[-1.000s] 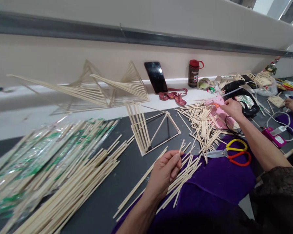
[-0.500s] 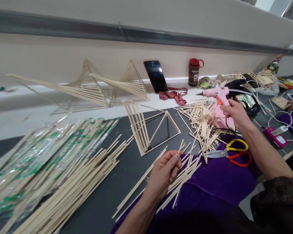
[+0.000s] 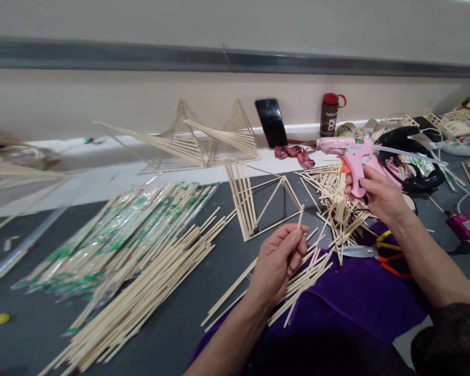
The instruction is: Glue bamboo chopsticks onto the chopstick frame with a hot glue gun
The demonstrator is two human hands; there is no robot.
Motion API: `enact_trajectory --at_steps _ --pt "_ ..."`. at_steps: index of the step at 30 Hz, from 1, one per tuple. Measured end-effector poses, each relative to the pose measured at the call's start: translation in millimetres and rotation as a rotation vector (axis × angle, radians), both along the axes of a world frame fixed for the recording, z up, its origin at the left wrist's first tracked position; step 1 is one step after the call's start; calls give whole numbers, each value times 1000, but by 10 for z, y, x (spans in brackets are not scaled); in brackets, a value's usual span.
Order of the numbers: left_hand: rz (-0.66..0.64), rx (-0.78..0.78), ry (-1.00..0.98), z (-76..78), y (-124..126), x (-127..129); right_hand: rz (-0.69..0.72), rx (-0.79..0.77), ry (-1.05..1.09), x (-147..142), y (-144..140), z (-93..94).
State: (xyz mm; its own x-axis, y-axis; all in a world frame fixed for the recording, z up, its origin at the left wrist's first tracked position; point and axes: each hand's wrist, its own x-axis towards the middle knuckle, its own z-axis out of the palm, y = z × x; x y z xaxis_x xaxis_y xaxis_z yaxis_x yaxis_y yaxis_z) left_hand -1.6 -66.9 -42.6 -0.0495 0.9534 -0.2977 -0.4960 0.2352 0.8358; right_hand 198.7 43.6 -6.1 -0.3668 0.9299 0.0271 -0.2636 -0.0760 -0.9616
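Observation:
Between the thumb and fingers of my left hand (image 3: 280,256) a short wooden stick (image 3: 301,216) is pinched, its tip pointing up. My right hand (image 3: 379,196) grips a pink hot glue gun (image 3: 354,156) by its handle, the nozzle pointing left and a clear glue stick trailing from its back. Just beyond my left hand stands a small frame of glued sticks (image 3: 243,203) with a fan of sticks on its left side. Loose short sticks (image 3: 303,282) lie under and beside my left hand on purple cloth (image 3: 360,292). Scissors (image 3: 360,251) with yellow and red handles lie below my right forearm.
A pile of cut sticks (image 3: 339,201) sits behind the scissors. Long sticks (image 3: 152,292) and plastic-wrapped bundles (image 3: 113,235) cover the left. Along the wall are a larger stick model (image 3: 215,138), a phone (image 3: 271,122) and a bottle (image 3: 329,117). A magenta power strip (image 3: 468,230) lies right.
My right hand has lifted the glue gun off its pink stand and turned it a little. My left hand still pinches the stick. The view has swung left.

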Motion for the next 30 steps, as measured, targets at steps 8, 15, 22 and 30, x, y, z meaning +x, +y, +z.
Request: enact_trajectory --at_steps 8,15,22,30 --pt "-28 -34 -29 -135 -34 64 66 58 56 -74 45 -101" --pt "-30 -63 -15 -178 -64 72 -110 106 47 -96 60 -188" --pt "64 -46 -75 -190 -45 -38 1 13 -38 5 -19 -51" --pt "154 15 -34 -274 8 -123 219 -4 -162 41 -19 -181"
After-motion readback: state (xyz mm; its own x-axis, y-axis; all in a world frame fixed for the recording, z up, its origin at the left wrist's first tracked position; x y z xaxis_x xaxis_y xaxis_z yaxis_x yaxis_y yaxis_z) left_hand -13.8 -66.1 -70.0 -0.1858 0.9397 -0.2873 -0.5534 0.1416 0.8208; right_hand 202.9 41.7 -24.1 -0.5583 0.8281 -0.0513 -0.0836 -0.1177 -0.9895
